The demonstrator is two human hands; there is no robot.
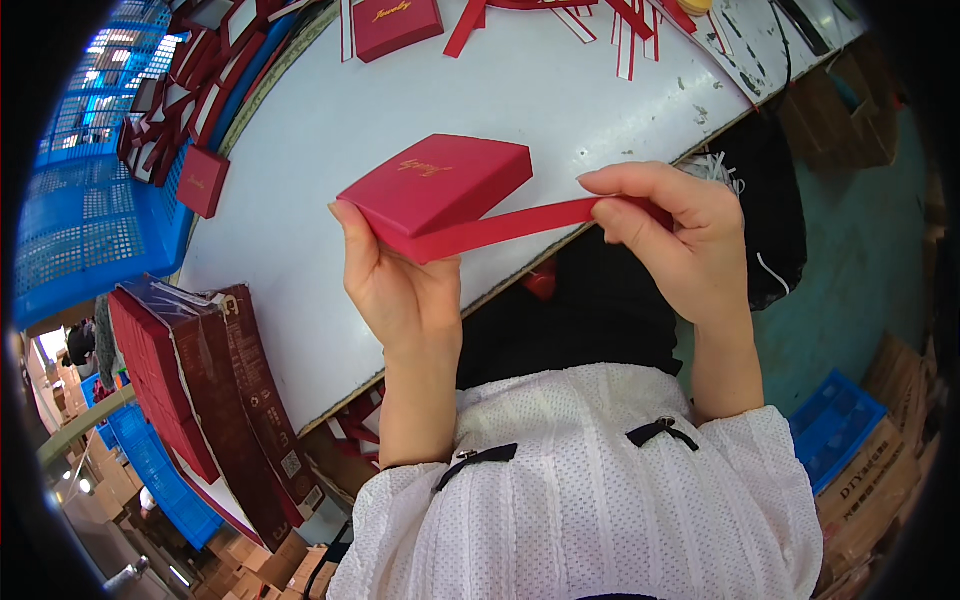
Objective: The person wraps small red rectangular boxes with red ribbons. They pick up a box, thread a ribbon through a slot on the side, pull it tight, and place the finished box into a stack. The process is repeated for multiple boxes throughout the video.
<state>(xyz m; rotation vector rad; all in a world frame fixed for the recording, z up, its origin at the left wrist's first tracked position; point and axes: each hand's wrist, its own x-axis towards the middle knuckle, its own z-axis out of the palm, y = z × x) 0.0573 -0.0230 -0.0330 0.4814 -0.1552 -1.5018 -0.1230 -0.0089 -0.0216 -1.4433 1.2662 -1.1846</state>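
Note:
A red jewelry box (pixel 440 180) with gold lettering on its lid rests tilted in my left hand (pixel 405 280), whose thumb presses at its left corner while the other fingers go underneath. From the box's near edge a flat red strip (pixel 510 228) stretches out to the right. My right hand (pixel 670 225) pinches the far end of that strip between thumb and fingers. The strip lies along the box's near side; how it is fixed there cannot be seen. Both hands are above the near edge of the white table (pixel 290 280).
Another red box (pixel 398 25) and several red-and-white strips (pixel 625 45) lie along the table's far side. At the left, a blue plastic basket (pixel 95 235) holds many red box parts (pixel 203 180). A dark red carton (pixel 235 390) packed with red pieces stands at the lower left.

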